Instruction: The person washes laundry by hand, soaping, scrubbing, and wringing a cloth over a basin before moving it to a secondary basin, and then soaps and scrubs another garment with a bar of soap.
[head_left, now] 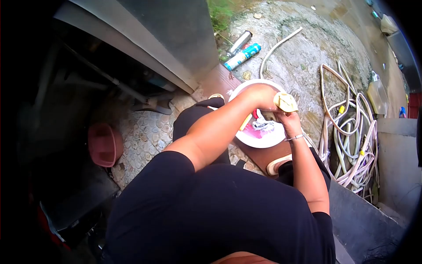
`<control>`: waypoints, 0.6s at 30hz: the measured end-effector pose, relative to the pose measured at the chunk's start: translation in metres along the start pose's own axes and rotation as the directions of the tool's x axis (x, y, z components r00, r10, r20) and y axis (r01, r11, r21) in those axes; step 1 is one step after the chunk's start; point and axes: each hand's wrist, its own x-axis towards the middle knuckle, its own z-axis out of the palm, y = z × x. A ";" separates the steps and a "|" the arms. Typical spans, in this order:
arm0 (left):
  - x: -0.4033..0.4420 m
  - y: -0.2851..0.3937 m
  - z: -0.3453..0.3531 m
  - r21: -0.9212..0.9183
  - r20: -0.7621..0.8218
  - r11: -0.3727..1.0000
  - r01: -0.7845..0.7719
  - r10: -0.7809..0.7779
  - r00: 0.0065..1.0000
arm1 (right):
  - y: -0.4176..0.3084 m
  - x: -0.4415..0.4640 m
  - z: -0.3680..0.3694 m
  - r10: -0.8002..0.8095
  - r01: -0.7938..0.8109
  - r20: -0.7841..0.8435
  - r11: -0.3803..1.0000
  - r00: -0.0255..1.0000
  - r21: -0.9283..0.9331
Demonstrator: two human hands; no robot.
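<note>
Black shirt (220, 207) nearest, lower centre | pale-yellow cloth (285, 102) at right edge of white basin (258, 142) | left hand (265, 96) clenched round it; right hand (289, 122) just below, grip unclear | seems mid-squeeze; calls for firm twist

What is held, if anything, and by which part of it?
A pale yellow item, apparently cloth, seems held at its near end by the right hand; the left hand is at its left side, its grip hidden.

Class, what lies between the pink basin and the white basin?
In the head view: patterned floor, then the left leg, with the left arm crossing above it to the white basin.
</note>
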 end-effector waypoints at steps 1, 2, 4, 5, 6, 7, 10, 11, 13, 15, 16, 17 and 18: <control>0.001 -0.001 0.001 0.015 0.001 1.000 -0.012 0.012 1.000 | 0.000 0.000 0.000 -0.003 0.003 -0.001 1.000 1.000 -0.015; -0.001 0.001 0.000 0.029 0.004 0.999 -0.025 0.025 1.000 | 0.000 -0.001 -0.001 -0.005 0.005 -0.003 1.000 1.000 -0.029; -0.005 0.004 -0.004 0.026 0.001 0.999 -0.023 0.023 1.000 | 0.000 0.000 -0.002 0.002 -0.001 0.012 0.997 1.000 -0.071; -0.008 0.007 -0.007 0.019 0.007 0.999 -0.027 0.027 1.000 | 0.001 0.000 -0.004 0.014 -0.012 0.017 0.994 1.000 -0.113; -0.009 0.008 -0.008 0.022 0.036 0.999 -0.025 0.024 0.999 | 0.006 0.002 -0.008 0.018 -0.015 0.022 0.994 1.000 -0.109; -0.010 0.010 -0.008 0.020 0.027 1.000 -0.016 0.015 1.000 | 0.008 0.003 -0.011 0.018 -0.014 0.034 0.994 0.999 -0.111; -0.013 0.013 -0.009 0.053 0.036 0.997 0.063 -0.065 0.997 | 0.013 0.005 -0.014 0.006 -0.002 0.027 0.986 1.000 -0.169; -0.014 0.013 -0.009 0.053 0.031 0.996 0.070 -0.072 0.997 | 0.009 0.003 -0.010 0.006 0.000 0.036 0.986 0.999 -0.170; -0.015 0.015 -0.010 0.071 0.059 0.995 0.072 -0.076 0.995 | 0.000 0.000 -0.003 -0.008 0.013 0.051 0.997 0.999 -0.081; -0.017 0.015 -0.010 0.060 0.057 0.995 0.077 -0.081 0.995 | -0.001 -0.001 -0.002 -0.025 0.028 0.075 0.999 0.997 -0.043; -0.018 0.015 -0.009 0.040 0.050 0.996 0.077 -0.079 0.996 | 0.000 -0.001 -0.003 -0.001 0.004 0.077 0.999 0.997 -0.050; -0.020 0.016 -0.010 0.020 0.044 0.997 0.077 -0.078 0.996 | 0.001 -0.001 -0.004 0.024 -0.020 0.078 0.998 0.997 -0.058; -0.020 0.015 -0.009 0.018 0.042 0.997 0.081 -0.082 0.996 | 0.002 -0.001 -0.005 0.026 -0.021 0.082 0.998 0.996 -0.058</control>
